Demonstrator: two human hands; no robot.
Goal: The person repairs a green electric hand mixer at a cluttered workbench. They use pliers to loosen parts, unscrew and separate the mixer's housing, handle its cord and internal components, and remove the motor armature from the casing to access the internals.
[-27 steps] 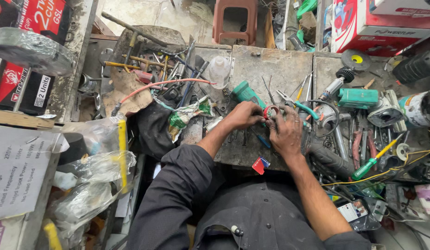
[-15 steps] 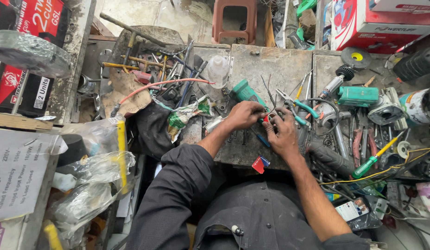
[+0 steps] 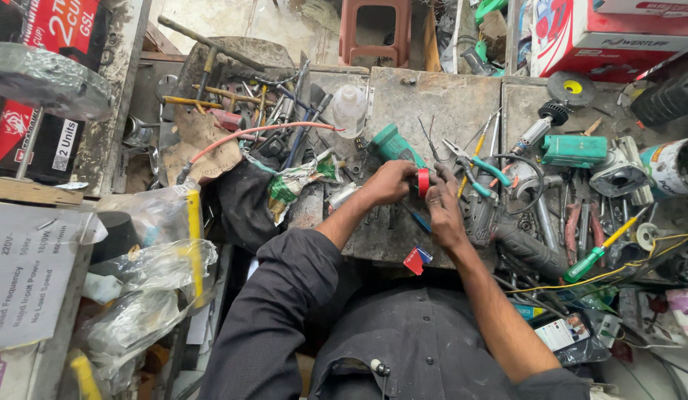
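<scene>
My left hand (image 3: 388,182) and right hand (image 3: 441,211) meet at the middle of the worktop (image 3: 433,100), fingers of both closed on a red tape roll (image 3: 423,181) held between them. The green power tool (image 3: 394,144) lies touching my left hand at 12 o'clock, and teal-handled pliers (image 3: 479,170) lie just beside my right hand at 2 o'clock.

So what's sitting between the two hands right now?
In the head view, a red roll of tape sits between the left hand and the right hand, which both touch it. The green power tool body lies just beyond them.
</scene>
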